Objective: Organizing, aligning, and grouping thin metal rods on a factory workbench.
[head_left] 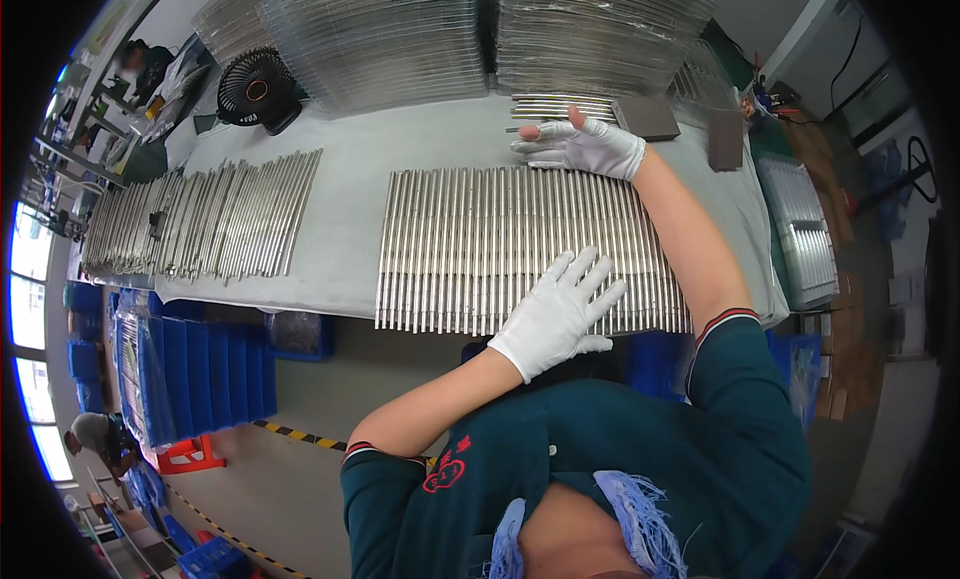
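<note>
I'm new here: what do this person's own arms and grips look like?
Bare forearms emerge from short, dark green sleeves edged with red, white and dark bands. The left grip wears a plain white glove; the right grip wears a similar one, with two bare fingertips showing.

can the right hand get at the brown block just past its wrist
Probably yes: the right hand has its fingers extended and holds nothing visible, and the brown block lies just beyond its wrist, with nothing seen between.
</note>
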{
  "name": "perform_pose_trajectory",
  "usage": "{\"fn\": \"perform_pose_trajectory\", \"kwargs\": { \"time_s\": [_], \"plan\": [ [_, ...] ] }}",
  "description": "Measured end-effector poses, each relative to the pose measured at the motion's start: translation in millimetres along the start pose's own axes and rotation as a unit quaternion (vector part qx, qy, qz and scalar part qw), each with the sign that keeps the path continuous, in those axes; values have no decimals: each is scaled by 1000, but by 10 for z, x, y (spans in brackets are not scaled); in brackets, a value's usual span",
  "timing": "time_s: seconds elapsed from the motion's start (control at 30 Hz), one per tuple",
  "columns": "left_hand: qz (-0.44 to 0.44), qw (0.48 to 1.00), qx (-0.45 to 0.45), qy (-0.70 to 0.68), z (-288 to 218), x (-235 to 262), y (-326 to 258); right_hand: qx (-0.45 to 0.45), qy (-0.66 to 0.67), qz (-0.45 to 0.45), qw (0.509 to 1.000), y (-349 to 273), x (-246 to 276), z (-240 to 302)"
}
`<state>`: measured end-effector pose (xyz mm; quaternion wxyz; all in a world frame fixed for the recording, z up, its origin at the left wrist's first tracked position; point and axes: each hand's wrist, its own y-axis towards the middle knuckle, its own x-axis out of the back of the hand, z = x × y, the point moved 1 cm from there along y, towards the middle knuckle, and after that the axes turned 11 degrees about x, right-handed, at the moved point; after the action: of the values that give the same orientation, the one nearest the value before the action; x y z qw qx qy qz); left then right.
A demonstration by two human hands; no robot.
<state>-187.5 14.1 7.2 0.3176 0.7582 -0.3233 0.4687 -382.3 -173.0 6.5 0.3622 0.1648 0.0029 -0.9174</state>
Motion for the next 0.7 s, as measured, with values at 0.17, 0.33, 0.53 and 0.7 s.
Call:
{"fn": "perform_pose_trajectory", "kwargs": {
  "time_s": [0.17, 0.33, 0.53, 0.7],
  "plan": [
    [-4, 1000, -9, 9, -24, 8, 9, 1, -5, -42, 999, -226, 241, 145],
    [-4, 1000, 1, 12, -23, 54, 11, -8, -45, -20, 999, -496, 156, 228],
    [14, 999, -9, 27, -50, 78, 24, 5, -28, -70, 997, -634, 300, 224],
    [18, 999, 5, 44, -76, 99, 27, -1, -29, -124, 992, -1020, 521, 336]
  ]
}}
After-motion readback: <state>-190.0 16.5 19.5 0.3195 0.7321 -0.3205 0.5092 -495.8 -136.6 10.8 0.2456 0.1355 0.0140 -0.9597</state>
